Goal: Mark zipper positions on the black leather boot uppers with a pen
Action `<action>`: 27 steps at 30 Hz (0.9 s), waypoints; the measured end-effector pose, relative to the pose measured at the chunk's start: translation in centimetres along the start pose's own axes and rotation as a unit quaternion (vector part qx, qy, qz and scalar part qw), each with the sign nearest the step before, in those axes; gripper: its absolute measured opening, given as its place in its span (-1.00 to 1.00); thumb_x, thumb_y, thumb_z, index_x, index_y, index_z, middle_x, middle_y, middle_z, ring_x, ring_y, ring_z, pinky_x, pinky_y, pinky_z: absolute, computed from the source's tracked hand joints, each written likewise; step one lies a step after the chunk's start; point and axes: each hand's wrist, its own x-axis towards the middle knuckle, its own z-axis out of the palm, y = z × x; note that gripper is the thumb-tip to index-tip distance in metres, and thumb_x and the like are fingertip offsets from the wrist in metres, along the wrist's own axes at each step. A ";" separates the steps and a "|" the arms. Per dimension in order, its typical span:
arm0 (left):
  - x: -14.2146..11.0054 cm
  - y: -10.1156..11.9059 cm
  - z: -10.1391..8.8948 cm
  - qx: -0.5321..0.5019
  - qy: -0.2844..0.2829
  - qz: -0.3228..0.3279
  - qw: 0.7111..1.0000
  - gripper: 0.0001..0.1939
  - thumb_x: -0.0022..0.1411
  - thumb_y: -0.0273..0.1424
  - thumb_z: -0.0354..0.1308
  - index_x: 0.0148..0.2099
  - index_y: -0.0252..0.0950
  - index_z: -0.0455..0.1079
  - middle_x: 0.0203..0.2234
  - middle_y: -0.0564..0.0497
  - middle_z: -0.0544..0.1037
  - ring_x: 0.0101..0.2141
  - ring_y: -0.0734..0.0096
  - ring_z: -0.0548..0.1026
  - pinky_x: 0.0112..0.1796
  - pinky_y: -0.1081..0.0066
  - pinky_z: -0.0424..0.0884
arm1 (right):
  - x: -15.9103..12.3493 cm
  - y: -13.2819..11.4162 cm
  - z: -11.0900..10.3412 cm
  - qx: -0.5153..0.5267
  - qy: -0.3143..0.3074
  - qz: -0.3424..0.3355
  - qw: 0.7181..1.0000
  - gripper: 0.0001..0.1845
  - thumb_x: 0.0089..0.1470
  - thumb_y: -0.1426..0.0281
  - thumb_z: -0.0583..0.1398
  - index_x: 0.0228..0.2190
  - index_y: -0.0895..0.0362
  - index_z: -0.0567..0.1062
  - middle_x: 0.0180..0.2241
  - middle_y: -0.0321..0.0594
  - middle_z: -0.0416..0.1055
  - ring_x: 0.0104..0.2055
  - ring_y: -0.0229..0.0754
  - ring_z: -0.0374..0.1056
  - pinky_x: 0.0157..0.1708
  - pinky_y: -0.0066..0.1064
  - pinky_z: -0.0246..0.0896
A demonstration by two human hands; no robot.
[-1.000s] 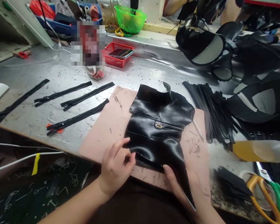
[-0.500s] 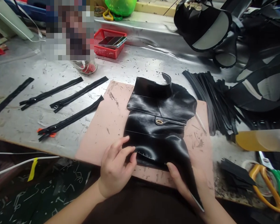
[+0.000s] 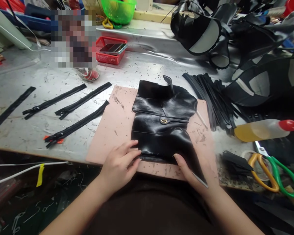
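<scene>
A glossy black leather piece, looking like a boot upper, lies on a pink board in front of me. It has a curved collar at the far end and a strap with a small gold-coloured oval fitting. My left hand has its fingertips and thumb closed at the near left edge of the leather. On the near right, my right hand grips the leather, thumb on top and the other fingers hidden beneath. Small pale marks show along the near edge between both hands.
Several black zippers lie on the left of the metal-topped table. Black strips, a bottle of yellow liquid and scissors with orange and green handles are on the right. A red basket stands at the back.
The camera view has shifted a little, bringing the bottle and scissors further in. The near edge of the leather now looks flatter and straighter, and my left fingers lie closer along it.
</scene>
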 end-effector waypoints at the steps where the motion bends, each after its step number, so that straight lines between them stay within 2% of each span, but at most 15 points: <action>1: 0.0 0.0 -0.1 0.010 0.001 0.015 1.000 -0.85 0.14 -0.50 0.05 -0.24 -0.33 0.42 -0.15 -0.15 0.46 -0.30 0.38 0.50 -0.20 0.31 0.43 | 0.0 0.0 0.0 -0.008 0.002 0.001 1.000 -0.53 0.08 0.40 0.07 0.06 0.05 0.21 -0.20 -0.10 0.40 -0.19 -0.04 0.39 -0.27 -0.27 0.39; 4: 0.0 -0.1 -0.2 0.027 -0.001 0.046 0.999 -0.84 0.16 -0.51 0.03 -0.25 -0.34 0.42 -0.14 -0.19 0.46 -0.28 0.38 0.51 -0.13 0.27 0.38 | -0.1 -0.1 -0.1 -0.022 0.009 0.001 1.000 -0.50 0.08 0.37 0.09 0.07 0.06 0.19 -0.13 -0.06 0.37 -0.16 -0.03 0.38 -0.24 -0.26 0.39; 8: -0.1 -0.1 -0.2 0.043 -0.014 0.060 0.997 -0.82 0.17 -0.49 0.01 -0.23 -0.32 0.43 -0.07 -0.19 0.43 -0.27 0.37 0.52 -0.09 0.24 0.36 | -0.3 -0.2 -0.1 -0.010 -0.008 0.004 1.000 -0.57 0.10 0.36 0.07 0.04 0.06 0.25 -0.13 -0.09 0.37 -0.11 -0.03 0.35 -0.18 -0.24 0.36; 12: -0.3 0.2 -0.3 0.082 -0.015 0.090 0.992 -0.79 0.17 -0.45 0.02 -0.17 -0.31 0.43 -0.05 -0.19 0.43 -0.23 0.35 0.51 -0.05 0.25 0.34 | -0.4 0.0 0.0 -0.019 -0.009 0.010 1.000 -0.47 0.09 0.35 0.07 0.10 0.09 0.15 -0.06 -0.03 0.32 -0.04 0.03 0.31 -0.19 -0.20 0.36; 16: -0.4 0.8 -0.2 0.118 -0.023 0.127 0.985 -0.72 0.17 -0.36 0.05 -0.09 -0.30 0.40 -0.05 -0.16 0.44 -0.16 0.29 0.48 -0.06 0.26 0.33 | -0.6 0.2 0.2 -0.007 -0.019 0.019 1.000 -0.54 0.09 0.34 0.06 0.05 0.09 0.22 -0.14 -0.05 0.36 -0.04 0.03 0.31 -0.20 -0.21 0.37; 21: -0.2 1.5 0.1 0.150 -0.020 0.121 0.981 -0.70 0.15 -0.31 0.08 -0.10 -0.34 0.40 -0.14 -0.12 0.51 -0.23 0.27 0.49 -0.09 0.24 0.26 | -0.4 -0.1 0.3 -0.007 -0.012 0.027 1.000 -0.57 0.08 0.35 0.06 0.01 0.11 0.25 -0.14 -0.05 0.37 -0.05 0.01 0.31 -0.16 -0.22 0.34; 27: 0.0 1.6 0.0 0.139 -0.060 0.109 0.982 -0.70 0.17 -0.24 0.05 -0.11 -0.29 0.39 -0.22 -0.05 0.54 -0.24 0.27 0.48 -0.06 0.20 0.20 | 0.0 -0.4 0.4 -0.026 -0.006 0.023 0.999 -0.58 0.05 0.35 0.06 -0.03 0.13 0.29 -0.14 -0.01 0.35 -0.07 0.02 0.32 -0.17 -0.20 0.33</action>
